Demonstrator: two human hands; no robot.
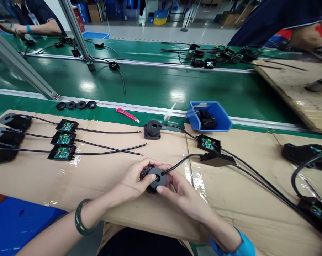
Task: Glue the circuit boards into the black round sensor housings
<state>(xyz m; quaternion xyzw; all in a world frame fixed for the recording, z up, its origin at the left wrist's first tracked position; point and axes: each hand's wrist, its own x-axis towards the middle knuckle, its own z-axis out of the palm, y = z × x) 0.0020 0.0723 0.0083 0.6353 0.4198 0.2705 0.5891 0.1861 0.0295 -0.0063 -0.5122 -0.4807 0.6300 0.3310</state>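
Between my two hands is a round black plastic housing point(158, 176), its flat disc face with a centre hole turned up toward me. My left hand point(139, 179) grips its left side, thumb on the face by the hole. From the right, my right hand point(178, 190) holds the rim with thumb and fingers. A black cable point(180, 163) runs from the housing to a tilted black box point(216, 159). Behind my hands stands a similar housing on a square base point(152, 129), wired to an open box with a green circuit board point(209, 143).
Cardboard point(102, 177) covers the bench. Several wired units with circuit boards point(63, 138) lie left, more at far right. Black rings point(81, 105), a red utility knife point(127, 115), a small bottle point(169, 113) and a blue bin point(209, 115) line the back. Two people work across the green conveyor point(150, 83).
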